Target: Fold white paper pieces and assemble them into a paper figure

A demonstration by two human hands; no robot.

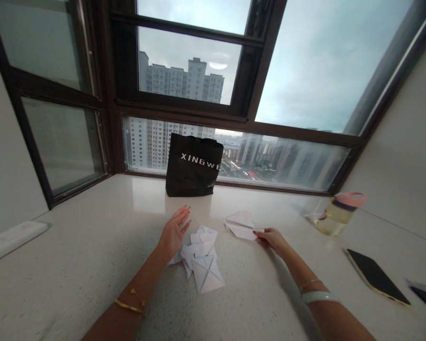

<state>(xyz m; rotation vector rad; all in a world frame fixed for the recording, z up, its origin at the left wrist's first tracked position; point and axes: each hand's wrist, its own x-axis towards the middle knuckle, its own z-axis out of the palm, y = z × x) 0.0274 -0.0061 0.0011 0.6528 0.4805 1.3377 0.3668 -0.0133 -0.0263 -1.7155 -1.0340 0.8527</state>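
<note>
The right hand (272,240) pinches the near right end of a folded white paper (240,231) between thumb and fingers; the paper has two pointed flaps, one behind the other, and lies low over the tabletop (152,312), though whether it rests there is hard to tell. The left hand (175,229) is spread loosely, fingers extended and slightly apart, holding nothing, just beside a loose pile of folded papers (200,251). The nearest piece of that pile is a square with crossing creases (208,279). Gold bracelets (129,307) circle the left wrist, and a pale bangle (319,297) sits on the right forearm. Beyond the pile, a black bag (193,175) with white lettering stands upright before the window (301,71). To the right are a bottle (336,220) with a pink lid and, nearer, a dark phone (376,274) lying flat. A long white object (16,239) lies at far left.
</note>
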